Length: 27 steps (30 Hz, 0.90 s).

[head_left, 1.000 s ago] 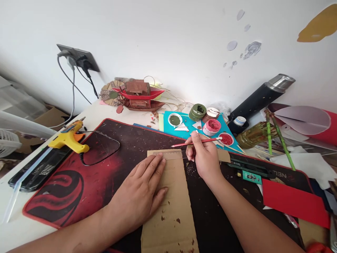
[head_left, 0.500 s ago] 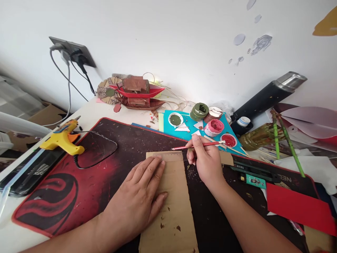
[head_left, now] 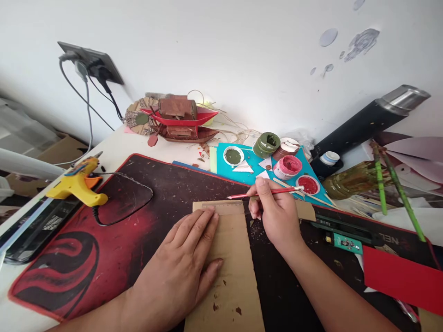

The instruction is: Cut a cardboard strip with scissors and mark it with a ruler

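A long strip of brown cardboard (head_left: 231, 258) lies on the dark desk mat, with a few dark flecks near its lower end. Across its far end rests a clear ruler (head_left: 224, 207). My left hand (head_left: 187, 263) lies flat, fingers stretched, its fingertips pressing the ruler's near edge and its thumb on the cardboard. Above the strip's far right corner, my right hand (head_left: 275, 214) is closed round a red pencil (head_left: 242, 196). The pencil is held nearly level, its tip pointing left just beyond the cardboard's far edge.
A yellow glue gun (head_left: 78, 184) lies at the left with its cable on the mat. Paint pots (head_left: 287, 167) stand on blue card at the back. Behind are model boats (head_left: 180, 117). At the right are a black flask (head_left: 367, 120), a green cutter (head_left: 346, 228) and red card (head_left: 401, 279).
The camera view has shifted slightly, so things at the right appear farther right. Both hands keep nearly the same places on and over the cardboard, the pencil still in my right hand.
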Each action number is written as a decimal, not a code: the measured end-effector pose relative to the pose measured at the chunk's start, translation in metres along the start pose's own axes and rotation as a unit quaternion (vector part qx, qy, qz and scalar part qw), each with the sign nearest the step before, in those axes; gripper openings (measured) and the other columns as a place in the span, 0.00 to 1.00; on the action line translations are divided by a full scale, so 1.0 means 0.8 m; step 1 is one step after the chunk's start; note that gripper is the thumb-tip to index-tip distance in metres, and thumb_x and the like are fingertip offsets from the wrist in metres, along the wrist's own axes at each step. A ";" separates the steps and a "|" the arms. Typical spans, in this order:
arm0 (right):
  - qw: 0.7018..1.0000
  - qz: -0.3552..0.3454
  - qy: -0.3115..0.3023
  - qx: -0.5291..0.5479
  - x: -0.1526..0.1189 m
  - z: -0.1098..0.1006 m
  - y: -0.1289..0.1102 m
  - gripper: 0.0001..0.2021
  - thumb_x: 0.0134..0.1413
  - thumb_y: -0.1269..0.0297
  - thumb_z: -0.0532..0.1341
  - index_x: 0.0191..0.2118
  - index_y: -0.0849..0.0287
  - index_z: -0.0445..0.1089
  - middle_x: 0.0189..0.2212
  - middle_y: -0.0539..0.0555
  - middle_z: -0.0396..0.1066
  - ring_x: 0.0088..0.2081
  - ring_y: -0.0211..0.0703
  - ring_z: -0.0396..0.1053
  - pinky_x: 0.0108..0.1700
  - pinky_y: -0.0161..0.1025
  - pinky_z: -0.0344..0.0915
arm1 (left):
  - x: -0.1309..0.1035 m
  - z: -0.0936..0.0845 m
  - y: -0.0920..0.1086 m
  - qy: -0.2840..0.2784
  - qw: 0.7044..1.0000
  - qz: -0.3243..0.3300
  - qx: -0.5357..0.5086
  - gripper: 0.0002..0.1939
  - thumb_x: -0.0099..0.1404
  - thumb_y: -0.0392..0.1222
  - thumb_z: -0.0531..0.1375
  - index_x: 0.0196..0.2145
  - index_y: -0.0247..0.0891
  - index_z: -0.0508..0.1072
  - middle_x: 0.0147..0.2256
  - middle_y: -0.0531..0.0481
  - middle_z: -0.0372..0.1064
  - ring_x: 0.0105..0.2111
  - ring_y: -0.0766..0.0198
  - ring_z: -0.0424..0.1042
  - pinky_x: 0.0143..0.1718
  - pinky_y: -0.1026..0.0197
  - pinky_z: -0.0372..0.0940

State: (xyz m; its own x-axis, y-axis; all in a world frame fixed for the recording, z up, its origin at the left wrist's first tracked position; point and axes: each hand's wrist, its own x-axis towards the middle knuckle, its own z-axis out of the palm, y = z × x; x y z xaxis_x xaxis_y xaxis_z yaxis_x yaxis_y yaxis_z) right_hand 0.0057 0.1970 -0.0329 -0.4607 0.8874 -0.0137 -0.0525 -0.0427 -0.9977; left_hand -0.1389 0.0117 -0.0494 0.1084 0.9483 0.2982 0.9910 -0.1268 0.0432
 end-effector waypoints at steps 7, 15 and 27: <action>1.000 -0.002 -0.005 0.001 0.000 0.002 -0.002 0.29 0.61 0.32 0.69 0.28 0.57 0.74 0.14 0.45 0.64 0.16 0.34 0.61 0.18 0.31 0.58 | 0.001 0.000 0.000 0.004 1.000 -0.002 0.002 0.32 0.79 0.49 0.53 0.71 0.22 0.65 0.68 0.32 0.67 0.66 0.43 0.64 0.68 0.46 0.57; 1.000 -0.002 -0.002 -0.008 0.001 0.003 -0.003 0.30 0.61 0.32 0.69 0.28 0.57 0.74 0.15 0.46 0.64 0.17 0.34 0.61 0.18 0.31 0.57 | 0.002 0.000 0.000 0.003 1.000 -0.002 0.007 0.31 0.81 0.48 0.51 0.71 0.23 0.65 0.68 0.33 0.68 0.66 0.44 0.64 0.67 0.46 0.58; 1.000 -0.002 -0.009 -0.014 0.000 0.003 -0.001 0.29 0.63 0.33 0.69 0.29 0.57 0.74 0.15 0.46 0.65 0.17 0.34 0.61 0.19 0.31 0.56 | 0.002 0.000 0.000 0.003 1.000 -0.004 -0.001 0.32 0.79 0.48 0.53 0.71 0.23 0.65 0.69 0.32 0.67 0.66 0.43 0.65 0.67 0.46 0.60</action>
State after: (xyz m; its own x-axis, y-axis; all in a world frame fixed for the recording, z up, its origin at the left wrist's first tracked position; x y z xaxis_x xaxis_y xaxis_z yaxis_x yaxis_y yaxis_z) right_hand 0.0032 0.1961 -0.0320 -0.4759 0.8794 -0.0098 -0.0287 -0.0267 -0.9992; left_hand -0.1390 0.0131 -0.0490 0.0993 0.9479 0.3028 0.9918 -0.1190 0.0474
